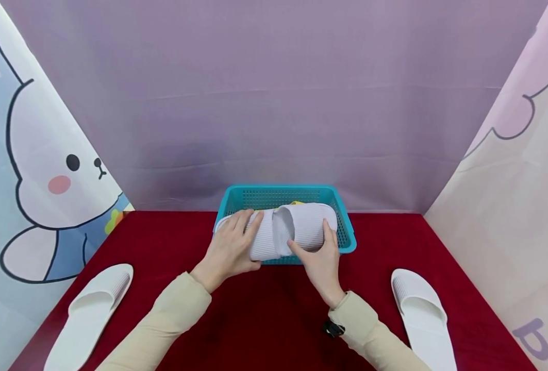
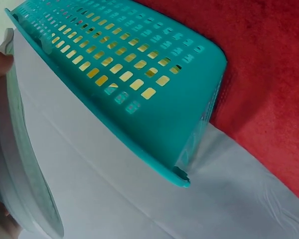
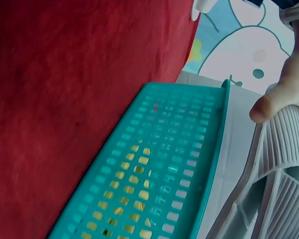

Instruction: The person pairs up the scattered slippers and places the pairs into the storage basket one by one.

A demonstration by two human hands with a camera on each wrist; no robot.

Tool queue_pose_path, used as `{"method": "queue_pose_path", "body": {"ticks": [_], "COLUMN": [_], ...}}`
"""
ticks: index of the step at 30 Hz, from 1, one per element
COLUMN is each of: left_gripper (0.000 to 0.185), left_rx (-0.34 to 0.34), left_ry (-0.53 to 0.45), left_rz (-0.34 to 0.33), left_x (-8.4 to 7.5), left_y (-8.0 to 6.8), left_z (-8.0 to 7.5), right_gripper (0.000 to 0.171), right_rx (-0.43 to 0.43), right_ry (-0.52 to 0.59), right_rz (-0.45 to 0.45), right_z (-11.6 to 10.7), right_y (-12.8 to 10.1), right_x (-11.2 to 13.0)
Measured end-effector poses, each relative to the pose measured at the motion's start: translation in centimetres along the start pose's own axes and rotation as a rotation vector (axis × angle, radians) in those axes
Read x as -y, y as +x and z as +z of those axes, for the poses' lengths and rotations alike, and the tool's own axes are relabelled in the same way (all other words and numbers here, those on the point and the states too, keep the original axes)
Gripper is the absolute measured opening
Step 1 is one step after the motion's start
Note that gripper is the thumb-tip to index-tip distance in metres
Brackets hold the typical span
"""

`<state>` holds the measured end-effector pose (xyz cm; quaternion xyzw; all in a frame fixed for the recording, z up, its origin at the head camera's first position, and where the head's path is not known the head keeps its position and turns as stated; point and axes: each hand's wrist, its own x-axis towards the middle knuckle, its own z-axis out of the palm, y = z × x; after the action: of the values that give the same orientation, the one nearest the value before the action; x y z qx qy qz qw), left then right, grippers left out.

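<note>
Head view: white ribbed slippers (image 1: 280,229), stacked as a pair, held over the near rim of the teal basket (image 1: 345,226). Left hand (image 1: 229,251) laid over the left end, fingers curled about it; right hand (image 1: 317,260) pinching the right end. Probable step: lowering the pair into the basket; next move calls for clearing the near rim. Open red tablecloth (image 1: 274,314) on both sides; loose slippers (image 1: 88,312) (image 1: 422,309) well apart.

Left wrist view: basket wall (image 2: 154,99) close beside the slipper sole (image 2: 114,189).

Right wrist view: thumb (image 3: 269,107) pressing the ribbed strap (image 3: 284,149).
</note>
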<state>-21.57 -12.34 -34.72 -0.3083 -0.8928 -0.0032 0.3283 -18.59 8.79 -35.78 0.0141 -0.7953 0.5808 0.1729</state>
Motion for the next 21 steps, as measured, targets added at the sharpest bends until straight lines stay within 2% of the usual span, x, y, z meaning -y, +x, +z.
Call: {"method": "queue_pose_path", "body": {"ticks": [3, 5, 11, 14, 17, 21], "left_gripper": [0.111, 0.11, 0.105, 0.105, 0.104, 0.103], "left_rx": [0.002, 0.003, -0.002, -0.009, -0.02, -0.039], "left_ry": [-0.002, 0.002, 0.003, -0.006, -0.012, -0.018], "left_rz": [-0.001, 0.004, 0.033, 0.055, 0.081, 0.112], "left_x": [0.2, 0.3, 0.7, 0.7, 0.7, 0.7], "left_y": [-0.2, -0.4, -1.2, -1.4, -1.6, -1.7], "left_z": [0.0, 0.1, 0.0, -0.1, -0.3, -0.6], "right_gripper": [0.096, 0.096, 0.103, 0.111, 0.118, 0.122], "right_rx": [0.053, 0.092, 0.235, 0.316, 0.373, 0.414], "right_ry": [-0.055, -0.105, -0.355, -0.487, -0.607, -0.73], "right_rz": [-0.067, -0.15, -0.545, -0.697, -0.79, -0.863], "right_z": [-0.8, -1.5, -4.1, -5.3, -6.0, -6.2], "right_y": [0.0, 0.2, 1.5, 2.3, 3.0, 3.7], "right_x": [-0.1, -0.4, -1.0, -1.0, -1.1, -1.2]}}
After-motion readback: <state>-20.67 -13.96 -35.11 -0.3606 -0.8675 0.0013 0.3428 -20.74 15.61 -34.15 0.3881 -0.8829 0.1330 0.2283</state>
